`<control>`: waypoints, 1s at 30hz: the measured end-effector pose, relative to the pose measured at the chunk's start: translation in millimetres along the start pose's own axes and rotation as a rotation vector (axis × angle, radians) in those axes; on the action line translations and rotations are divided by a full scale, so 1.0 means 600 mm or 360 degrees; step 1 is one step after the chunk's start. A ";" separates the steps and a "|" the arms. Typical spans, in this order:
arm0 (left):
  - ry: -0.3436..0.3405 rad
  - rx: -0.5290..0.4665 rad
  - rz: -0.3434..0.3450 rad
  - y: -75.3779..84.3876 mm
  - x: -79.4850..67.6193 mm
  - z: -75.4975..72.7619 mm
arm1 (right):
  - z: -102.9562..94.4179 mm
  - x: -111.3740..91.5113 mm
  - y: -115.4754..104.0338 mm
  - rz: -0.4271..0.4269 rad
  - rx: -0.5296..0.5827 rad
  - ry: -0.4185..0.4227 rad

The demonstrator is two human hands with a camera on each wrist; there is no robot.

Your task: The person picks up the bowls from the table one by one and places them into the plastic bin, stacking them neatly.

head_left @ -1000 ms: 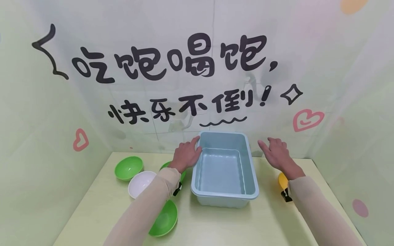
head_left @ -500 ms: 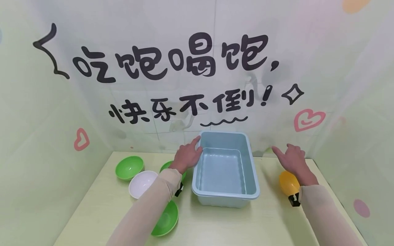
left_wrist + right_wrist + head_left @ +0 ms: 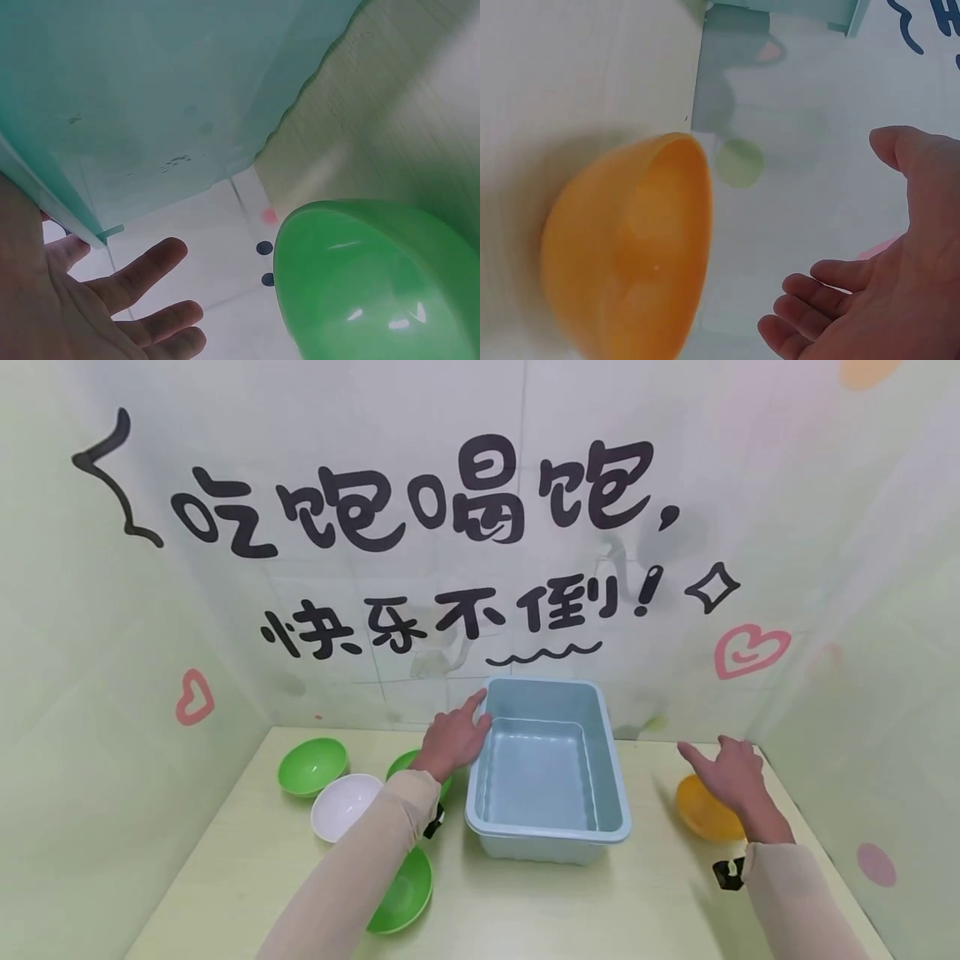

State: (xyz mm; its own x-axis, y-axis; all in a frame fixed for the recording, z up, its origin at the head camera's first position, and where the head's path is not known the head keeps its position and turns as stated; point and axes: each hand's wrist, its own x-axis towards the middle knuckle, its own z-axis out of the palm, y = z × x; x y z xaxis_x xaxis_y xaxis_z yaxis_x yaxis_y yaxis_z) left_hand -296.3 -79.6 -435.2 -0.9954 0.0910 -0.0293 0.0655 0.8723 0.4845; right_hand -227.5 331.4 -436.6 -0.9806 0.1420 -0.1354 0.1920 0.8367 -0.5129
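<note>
A light blue plastic basin (image 3: 536, 781) stands on the table. My left hand (image 3: 453, 742) rests on its left rim, with the thumb at the rim; in the left wrist view several fingers (image 3: 142, 274) stretch out straight, apart from the basin's wall (image 3: 172, 97). A green bowl (image 3: 367, 277) lies just below that hand, partly hidden by it in the head view. My right hand (image 3: 731, 777) hovers over a yellow-orange bowl (image 3: 705, 810), its thumb and fingers spread and holding nothing. In the right wrist view a gap shows between the hand (image 3: 877, 285) and the bowl (image 3: 630, 247).
Left of the basin stand a green bowl (image 3: 313, 767), a white bowl (image 3: 341, 802) and another green bowl (image 3: 405, 893) near the front, partly covered by the left sleeve (image 3: 360, 868). A wall with black lettering (image 3: 480, 610) rises behind the table (image 3: 525, 918); side walls flank it.
My right hand has moved rightward and nearer from beside the basin to over the yellow-orange bowl, which now shows more. The left hand has stayed at the basin's rim.
</note>
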 end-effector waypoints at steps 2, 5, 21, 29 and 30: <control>0.0000 0.0002 0.0004 -0.001 0.001 0.000 | 0.002 -0.002 0.007 0.0025 0.0001 0.0002; 0.0006 0.0003 0.0007 -0.003 0.004 0.001 | 0.004 -0.005 0.014 0.0046 0.0003 0.0005; -0.0054 -0.0097 -0.0043 -0.004 0.004 0.005 | 0.024 -0.031 0.043 0.0184 0.0128 -0.0003; -0.0059 -0.0105 -0.0046 -0.002 0.002 0.001 | 0.035 -0.043 0.064 0.0267 0.0077 -0.0009; -0.0060 -0.0104 -0.0045 -0.002 0.002 0.002 | 0.037 -0.044 0.066 0.0267 0.0066 -0.0015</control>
State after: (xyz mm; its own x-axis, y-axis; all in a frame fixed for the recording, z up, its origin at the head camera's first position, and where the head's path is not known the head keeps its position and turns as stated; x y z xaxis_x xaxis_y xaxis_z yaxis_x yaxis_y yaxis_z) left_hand -297.3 -79.8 -436.6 -0.9934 0.0856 -0.0762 0.0312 0.8418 0.5388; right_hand -192.8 349.0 -472.2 -0.9343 0.2723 -0.2299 0.3543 0.7793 -0.5168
